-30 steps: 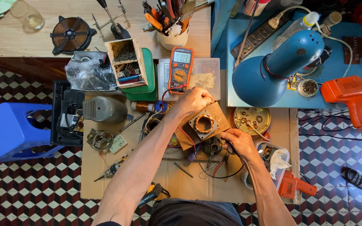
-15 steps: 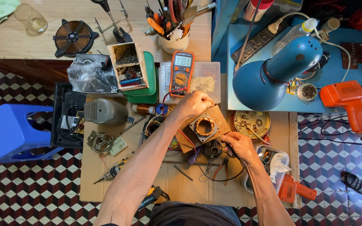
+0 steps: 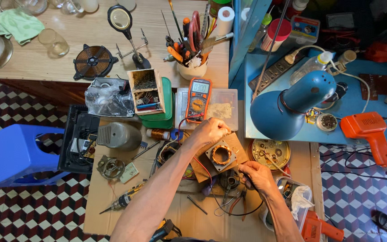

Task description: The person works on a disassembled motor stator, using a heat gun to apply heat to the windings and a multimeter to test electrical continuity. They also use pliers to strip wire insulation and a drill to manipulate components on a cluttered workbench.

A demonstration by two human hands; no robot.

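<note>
Atop cardboard, both hands [image 3: 209, 133] [image 3: 255, 175] probe square stator [image 3: 221, 155] (copper windings).

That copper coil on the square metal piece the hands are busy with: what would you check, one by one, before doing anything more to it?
1. Copper coil steadied: ok, the left hand rests at its upper edge.
2. Resting on something firm: ok, it sits on a brown board.
3. Right hand grip on the thin dark tool or probe: cannot tell, the fingers hide it.
4. Orange meter switched on: ok, its screen is lit.
5. Red wire reaches the work: cannot tell, the arm covers part of it.
6. Blue lamp aimed at the coil: not ok, its shade points beside it.
</note>
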